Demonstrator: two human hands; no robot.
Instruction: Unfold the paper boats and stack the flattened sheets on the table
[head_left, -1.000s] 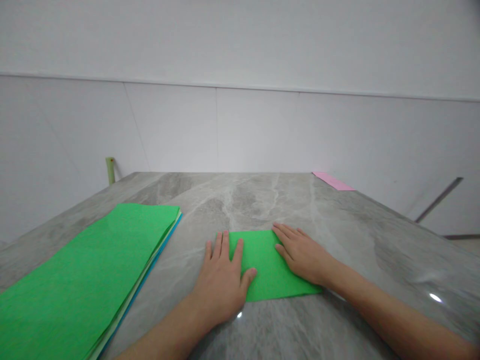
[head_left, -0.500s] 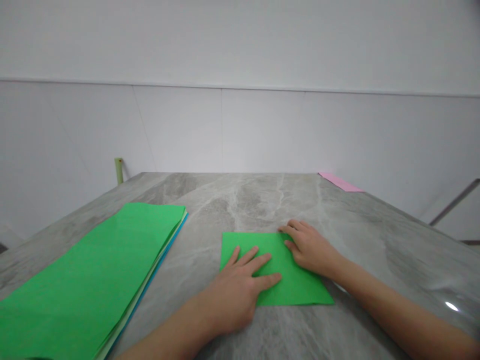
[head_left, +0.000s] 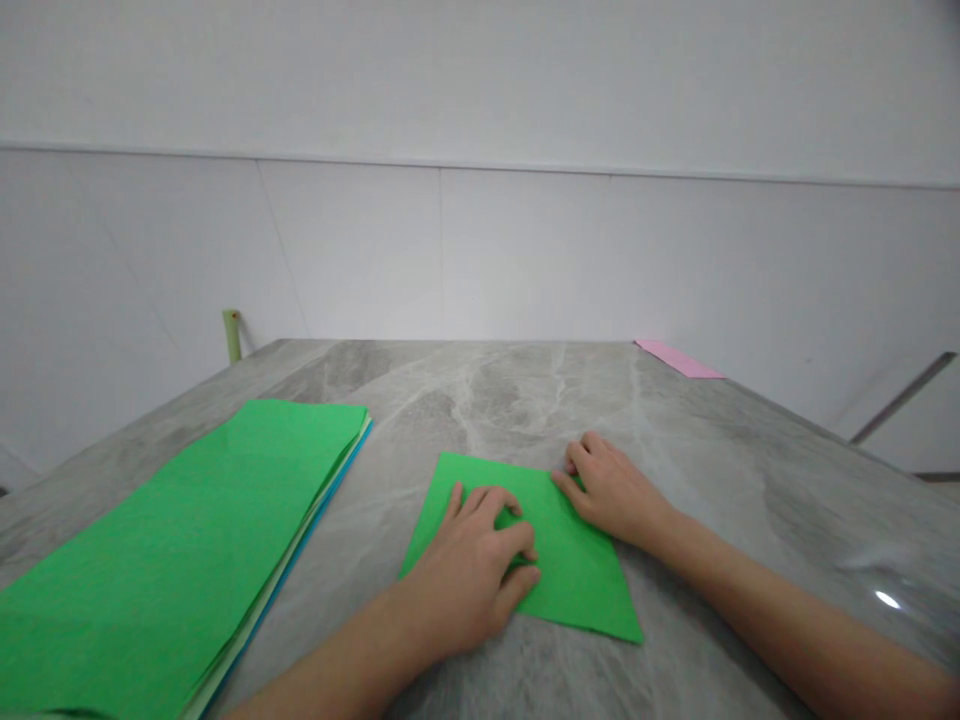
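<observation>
A small folded green paper (head_left: 574, 575) lies skewed on the grey marble table (head_left: 720, 470) in front of me. My left hand (head_left: 472, 570) rests on its left half, the fingers bent and pressed down onto the sheet. My right hand (head_left: 611, 490) sits at the paper's far right corner with its fingers curled onto the edge. Both forearms reach in from the bottom of the view.
A thick stack of large paper sheets (head_left: 202, 530), green on top with pale and blue edges below, lies at the left. A pink sheet (head_left: 679, 358) lies at the far right corner. A green post (head_left: 232, 335) stands beyond the far left corner, before a white wall.
The folded green paper has turned clockwise under both hands. My left hand's fingers went from flat and spread to bent. My right hand's fingers curled in at the far corner.
</observation>
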